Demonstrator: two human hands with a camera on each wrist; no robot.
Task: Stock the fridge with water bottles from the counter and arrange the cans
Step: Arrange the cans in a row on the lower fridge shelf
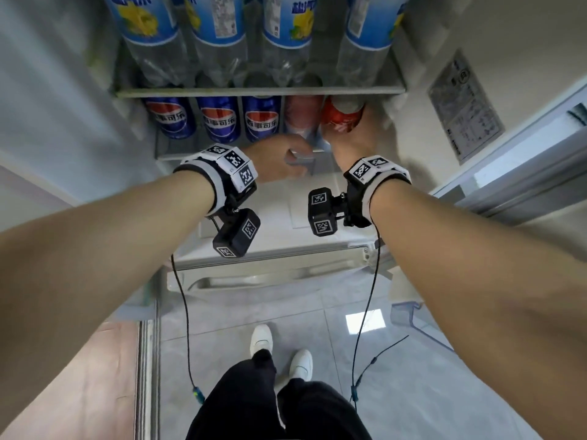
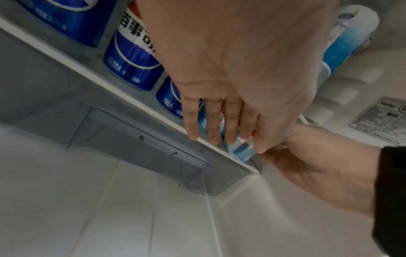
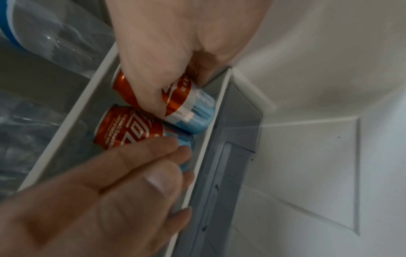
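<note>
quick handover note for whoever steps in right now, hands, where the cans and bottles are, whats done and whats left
Right hand: grips a red-and-blue can at the right end of the can shelf, tilted, not set down.
Left hand: fingers straight, touching the second red-and-blue can beside it.
Done: three blue cans stand in a row on the left; four water bottles stand on the shelf above.
Left: stand both red-and-blue cans in line. Counter not in view.

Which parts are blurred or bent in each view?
Head view: straight edges bow, the red can smears in the right hand. Left wrist view: dim, the left hand soft. Right wrist view: both hands blurred.
</note>
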